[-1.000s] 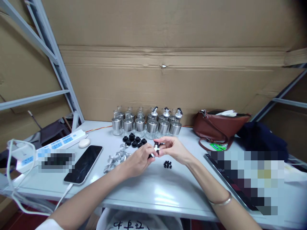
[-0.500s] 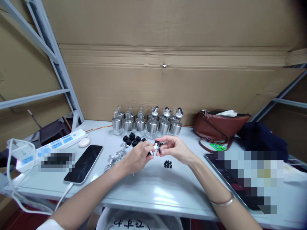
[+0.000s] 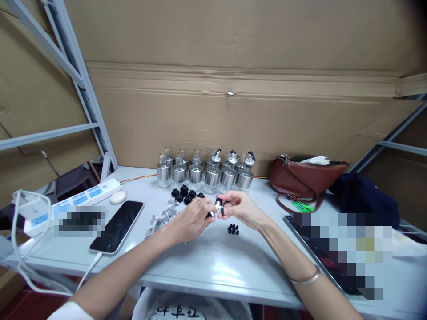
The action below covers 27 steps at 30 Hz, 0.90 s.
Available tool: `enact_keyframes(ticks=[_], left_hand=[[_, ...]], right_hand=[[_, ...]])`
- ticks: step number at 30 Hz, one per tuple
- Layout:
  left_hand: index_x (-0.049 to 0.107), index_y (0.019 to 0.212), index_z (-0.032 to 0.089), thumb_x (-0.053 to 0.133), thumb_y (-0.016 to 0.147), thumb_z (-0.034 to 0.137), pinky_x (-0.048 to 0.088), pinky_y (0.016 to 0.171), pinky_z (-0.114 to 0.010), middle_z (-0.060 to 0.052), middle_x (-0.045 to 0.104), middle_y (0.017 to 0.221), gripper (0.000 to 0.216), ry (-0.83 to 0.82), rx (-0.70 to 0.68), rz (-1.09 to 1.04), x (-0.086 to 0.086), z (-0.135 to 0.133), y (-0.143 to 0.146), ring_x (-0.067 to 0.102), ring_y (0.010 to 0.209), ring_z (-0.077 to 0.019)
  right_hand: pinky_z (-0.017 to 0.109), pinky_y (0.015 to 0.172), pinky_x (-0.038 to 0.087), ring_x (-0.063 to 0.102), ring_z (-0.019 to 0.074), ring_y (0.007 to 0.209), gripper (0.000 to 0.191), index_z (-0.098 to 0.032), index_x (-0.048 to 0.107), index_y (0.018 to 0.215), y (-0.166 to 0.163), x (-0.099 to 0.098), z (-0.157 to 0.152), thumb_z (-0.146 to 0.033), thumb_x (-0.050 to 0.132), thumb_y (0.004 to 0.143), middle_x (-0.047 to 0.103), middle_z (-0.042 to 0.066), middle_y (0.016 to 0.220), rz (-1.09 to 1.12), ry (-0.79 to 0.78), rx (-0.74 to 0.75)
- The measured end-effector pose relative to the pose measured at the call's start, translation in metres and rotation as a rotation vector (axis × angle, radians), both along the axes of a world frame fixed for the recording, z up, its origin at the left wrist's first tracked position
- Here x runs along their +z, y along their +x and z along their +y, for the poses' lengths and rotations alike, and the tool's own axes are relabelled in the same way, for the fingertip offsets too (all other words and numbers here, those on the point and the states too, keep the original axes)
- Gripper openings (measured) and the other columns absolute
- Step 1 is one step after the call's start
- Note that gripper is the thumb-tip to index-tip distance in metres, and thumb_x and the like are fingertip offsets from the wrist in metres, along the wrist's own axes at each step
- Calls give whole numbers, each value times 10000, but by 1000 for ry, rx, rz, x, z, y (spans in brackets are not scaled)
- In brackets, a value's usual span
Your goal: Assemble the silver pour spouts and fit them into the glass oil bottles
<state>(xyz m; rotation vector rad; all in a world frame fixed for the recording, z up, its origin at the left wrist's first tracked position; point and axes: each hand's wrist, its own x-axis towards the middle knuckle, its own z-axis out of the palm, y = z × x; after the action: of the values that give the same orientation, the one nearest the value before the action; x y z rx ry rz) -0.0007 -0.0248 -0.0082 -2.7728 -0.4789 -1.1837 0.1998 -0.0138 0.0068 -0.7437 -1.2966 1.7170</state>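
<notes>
Between my two hands is a bottle pourer spout (image 3: 219,205), silver with a black part, held above the table. My left hand (image 3: 196,217) is closed around its lower end, its fingers partly hiding it. My right hand (image 3: 240,208) pinches the black part with thumb and fingertips. Left of my left hand lie loose silver spout pieces (image 3: 160,222), partly covered by that arm. Several black ribbed stoppers (image 3: 183,192) sit just beyond it. Small black caps (image 3: 233,229) are grouped below my right hand.
Glass bottles with steel sleeves (image 3: 212,176) stand in rows at the back; three in front carry pourers. A phone (image 3: 117,226), power strip (image 3: 83,201) and white cable (image 3: 16,231) are at left. At right are a brown bag (image 3: 308,180) and a dark tablet-like device (image 3: 308,249).
Both hands stay almost in place with the pourer between them. Its black part appears slightly turned in my right fingers. The view has shifted a little.
</notes>
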Motion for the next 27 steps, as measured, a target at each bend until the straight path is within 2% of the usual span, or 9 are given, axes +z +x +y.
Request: enact_keyframes(ticks=[6, 10, 15, 19, 23, 27], left_hand=[[340, 1027, 202, 268, 972, 217, 435, 694, -271, -37, 528, 886, 92, -33, 9, 60, -2, -2, 0, 490, 751, -145], [328, 1058, 202, 281, 975, 231, 452, 704, -267, -44, 542, 911, 100, -10, -28, -10, 2, 0, -1, 516, 786, -141], [295, 1138, 204, 331, 971, 273, 464, 781, -333, -86, 568, 1014, 184, -1, 44, -102, 0, 8, -5, 553, 899, -172], [290, 1115, 219, 364, 960, 263, 473, 769, -331, -78, 565, 999, 177, -23, 71, -124, -2, 9, -5, 565, 897, -174], [293, 1100, 222, 376, 950, 216, 484, 768, -320, -79, 562, 1006, 171, 9, 66, -97, -2, 6, -3, 567, 909, -171], [288, 1158, 222, 400, 946, 252, 487, 823, -354, -103, 553, 1087, 242, 4, 83, -131, -6, 9, -1, 557, 995, -191]], right_hand=[[231, 547, 563, 680, 131, 528, 389, -150, 677, 815, 1, -2, 1, -115, 853, 470, 716, 9, 600, -128, 70, -29], [227, 550, 554, 678, 123, 552, 393, -163, 671, 847, -2, -1, -1, -136, 849, 498, 714, -3, 626, -77, 113, -34], [259, 637, 561, 681, 117, 649, 361, -193, 642, 915, -7, 2, -2, -173, 816, 599, 714, -9, 740, -44, 228, -64], [256, 711, 547, 663, 108, 758, 304, -200, 608, 806, -12, -1, -1, -202, 825, 593, 702, 0, 878, -19, 287, -144], [232, 683, 526, 621, 96, 734, 341, -214, 570, 773, -19, -3, -2, -197, 839, 565, 668, -20, 818, -15, 327, -224], [230, 661, 521, 604, 101, 732, 356, -221, 582, 796, -24, 0, -2, -213, 843, 553, 648, -21, 813, -22, 322, -273]])
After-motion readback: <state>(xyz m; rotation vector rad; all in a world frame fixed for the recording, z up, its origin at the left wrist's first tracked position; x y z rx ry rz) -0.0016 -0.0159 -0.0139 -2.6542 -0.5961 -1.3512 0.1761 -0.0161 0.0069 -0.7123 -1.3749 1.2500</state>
